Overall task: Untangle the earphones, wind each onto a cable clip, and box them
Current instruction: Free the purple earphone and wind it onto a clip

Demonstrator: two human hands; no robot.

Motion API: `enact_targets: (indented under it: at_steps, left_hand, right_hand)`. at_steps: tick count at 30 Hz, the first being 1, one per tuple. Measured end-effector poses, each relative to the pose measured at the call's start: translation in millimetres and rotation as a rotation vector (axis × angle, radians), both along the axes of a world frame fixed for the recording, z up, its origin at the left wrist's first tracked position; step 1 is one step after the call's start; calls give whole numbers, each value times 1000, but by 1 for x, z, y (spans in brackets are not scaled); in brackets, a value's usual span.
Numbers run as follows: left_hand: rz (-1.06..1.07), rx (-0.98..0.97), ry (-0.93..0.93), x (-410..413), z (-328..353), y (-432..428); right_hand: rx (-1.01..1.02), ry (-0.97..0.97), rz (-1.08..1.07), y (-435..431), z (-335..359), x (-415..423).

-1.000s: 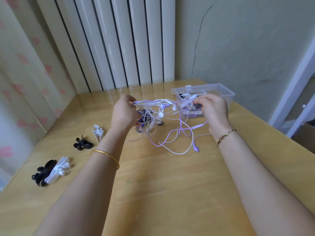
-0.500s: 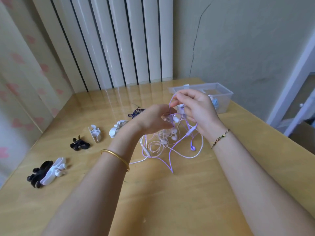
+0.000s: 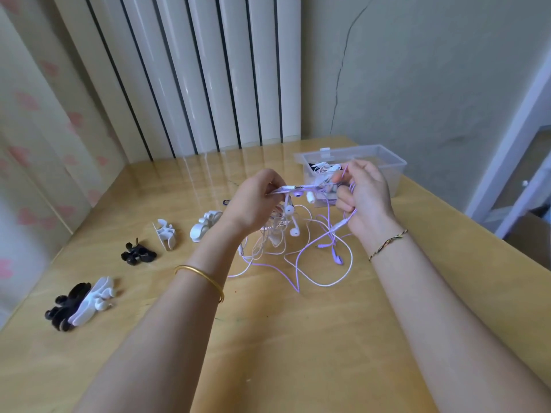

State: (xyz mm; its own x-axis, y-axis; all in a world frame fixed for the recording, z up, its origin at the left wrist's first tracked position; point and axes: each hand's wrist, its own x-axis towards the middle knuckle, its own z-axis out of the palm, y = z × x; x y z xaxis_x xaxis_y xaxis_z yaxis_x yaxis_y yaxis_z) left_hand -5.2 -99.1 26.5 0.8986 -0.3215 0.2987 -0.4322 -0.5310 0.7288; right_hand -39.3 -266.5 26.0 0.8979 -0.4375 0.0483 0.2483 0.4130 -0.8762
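Note:
A tangle of white and purple earphones point(image 3: 298, 248) hangs between my hands above the wooden table point(image 3: 298, 338). My left hand point(image 3: 253, 201) grips a bunch of the cords at its top. A purple cord is pinched in my right hand point(image 3: 365, 193), with loops trailing down to the table. Behind my right hand stands a clear plastic box point(image 3: 381, 162) with wound earphones inside. Cable clips lie to the left: a white clip point(image 3: 205, 225), another white one point(image 3: 165, 234), a black clip point(image 3: 137, 253), and a black and white pair point(image 3: 80, 302).
A white ribbed radiator point(image 3: 208, 70) and a cracked wall stand behind the table. A curtain with pink shapes hangs at the left. A white door frame point(image 3: 512, 138) rises at the right, past the table's edge.
My hands, which had come together over the tangle, have drawn a little apart, stretching a cord between them. The view has shifted slightly.

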Motion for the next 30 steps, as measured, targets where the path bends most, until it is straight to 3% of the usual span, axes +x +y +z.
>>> enact_targets:
  at_steps: [2, 7, 10, 14, 23, 30]
  left_hand:
    - [13, -20, -61, 1, 1, 0]
    - [14, -70, -115, 2, 6, 1]
    - [24, -59, -136, 0, 7, 3]
    - [28, -63, -112, -1, 5, 3]
    - [-70, -41, -64, -5, 6, 5]
    - [-91, -41, 13, -9, 10, 7]
  right_hand:
    - [-94, 26, 8, 1, 1, 1]
    - [-747, 131, 222, 5, 1, -4]
    - [-899, 135, 317, 3, 3, -5]
    - [-1108, 79, 206, 6, 1, 2]
    - [-695, -30, 25, 16, -11, 6]
    - [-620, -66, 81, 13, -11, 4]
